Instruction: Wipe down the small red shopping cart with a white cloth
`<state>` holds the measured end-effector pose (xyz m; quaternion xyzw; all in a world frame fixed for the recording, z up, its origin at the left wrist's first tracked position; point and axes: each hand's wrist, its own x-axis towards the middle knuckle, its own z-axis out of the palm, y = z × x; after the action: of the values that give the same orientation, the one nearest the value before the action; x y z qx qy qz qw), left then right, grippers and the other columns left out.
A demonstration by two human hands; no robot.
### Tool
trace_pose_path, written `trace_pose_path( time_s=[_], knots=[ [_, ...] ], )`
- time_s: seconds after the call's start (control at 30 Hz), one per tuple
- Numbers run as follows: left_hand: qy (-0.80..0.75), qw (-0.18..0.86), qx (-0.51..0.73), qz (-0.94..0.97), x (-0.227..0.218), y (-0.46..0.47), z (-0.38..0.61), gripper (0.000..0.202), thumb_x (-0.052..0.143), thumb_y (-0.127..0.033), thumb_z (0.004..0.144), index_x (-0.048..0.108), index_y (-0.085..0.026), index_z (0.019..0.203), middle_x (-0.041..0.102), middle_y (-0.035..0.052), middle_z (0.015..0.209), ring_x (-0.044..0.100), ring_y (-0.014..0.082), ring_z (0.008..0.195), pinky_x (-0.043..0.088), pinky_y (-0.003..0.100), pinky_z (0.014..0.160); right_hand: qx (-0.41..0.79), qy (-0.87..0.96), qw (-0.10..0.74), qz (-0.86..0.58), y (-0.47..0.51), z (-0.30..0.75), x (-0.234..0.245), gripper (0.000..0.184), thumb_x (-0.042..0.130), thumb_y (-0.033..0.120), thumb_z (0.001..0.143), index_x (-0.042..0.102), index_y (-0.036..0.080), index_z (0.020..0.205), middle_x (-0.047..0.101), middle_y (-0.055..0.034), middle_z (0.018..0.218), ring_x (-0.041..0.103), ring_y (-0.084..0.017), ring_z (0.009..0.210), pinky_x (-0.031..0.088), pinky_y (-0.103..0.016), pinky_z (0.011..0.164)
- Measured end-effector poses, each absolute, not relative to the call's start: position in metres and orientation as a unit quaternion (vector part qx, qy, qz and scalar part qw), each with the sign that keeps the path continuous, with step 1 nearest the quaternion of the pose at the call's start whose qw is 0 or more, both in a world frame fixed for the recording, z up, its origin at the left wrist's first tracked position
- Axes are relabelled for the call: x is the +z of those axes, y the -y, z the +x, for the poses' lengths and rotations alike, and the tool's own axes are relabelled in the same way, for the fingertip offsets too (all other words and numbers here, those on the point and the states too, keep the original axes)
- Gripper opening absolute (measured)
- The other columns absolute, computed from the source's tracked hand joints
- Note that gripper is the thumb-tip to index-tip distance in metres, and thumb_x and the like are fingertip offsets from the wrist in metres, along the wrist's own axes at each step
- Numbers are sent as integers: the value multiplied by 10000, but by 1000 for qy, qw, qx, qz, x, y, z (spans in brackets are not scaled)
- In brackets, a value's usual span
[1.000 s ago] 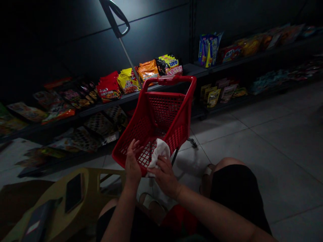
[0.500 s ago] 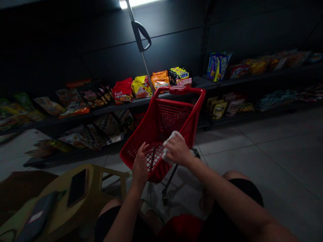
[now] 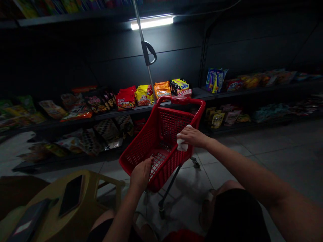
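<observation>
A small red plastic shopping cart (image 3: 164, 174) with a grid-patterned basket stands on the floor before my knees. My right hand (image 3: 195, 136) is closed on a crumpled white cloth (image 3: 182, 144), which lies against the top rim of the basket's right side. At the near end of the basket, my left hand (image 3: 141, 173) is closed over the rim, its fingers together and pointing into the basket. The thumb and the part of the rim under that hand are hidden.
A tan stool (image 3: 85, 188) at my left bears a phone (image 3: 72, 195) and a dark flat case (image 3: 30, 218). Behind the cart, a dark shelf (image 3: 103, 116) carries snack packets (image 3: 125, 98). A metal pole (image 3: 150, 75) with a black handle rises behind the cart, near a lit tube lamp (image 3: 153, 22).
My right hand has moved right and away from me with the cloth, from over the basket to its side rim. My left hand has lowered onto the near rim. The view has tilted up.
</observation>
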<state>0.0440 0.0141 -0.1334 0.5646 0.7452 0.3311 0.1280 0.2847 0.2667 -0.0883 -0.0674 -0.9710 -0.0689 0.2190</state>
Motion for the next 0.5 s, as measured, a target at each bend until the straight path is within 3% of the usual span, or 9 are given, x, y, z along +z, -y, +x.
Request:
trace_pose_path(
  time_s=[0.17,0.33,0.5],
  knots=[
    [-725,141,328,589,-127,-8,17,533,247,-470,1008,706,-225,1127,746,59,1117,684,185,1050,503,323,963,-106,958,231,-130,-240,283,-95,230,647,348,910,653,233,1109,638,-55,974,524,-222,993,306,-360,972],
    [-774,129,235,574,-108,-23,18,570,217,-513,1001,722,-259,1067,743,54,1135,678,217,1077,493,339,938,-115,951,240,-161,-195,262,-99,154,643,362,910,651,233,995,608,-47,874,517,-218,910,318,-357,890],
    [-842,77,87,527,-100,-43,39,746,110,-585,982,759,-219,953,763,149,944,721,317,927,505,395,767,-107,960,227,-127,-178,257,-87,123,575,287,949,648,231,1031,615,-47,870,521,-199,854,331,-330,805]
  ],
)
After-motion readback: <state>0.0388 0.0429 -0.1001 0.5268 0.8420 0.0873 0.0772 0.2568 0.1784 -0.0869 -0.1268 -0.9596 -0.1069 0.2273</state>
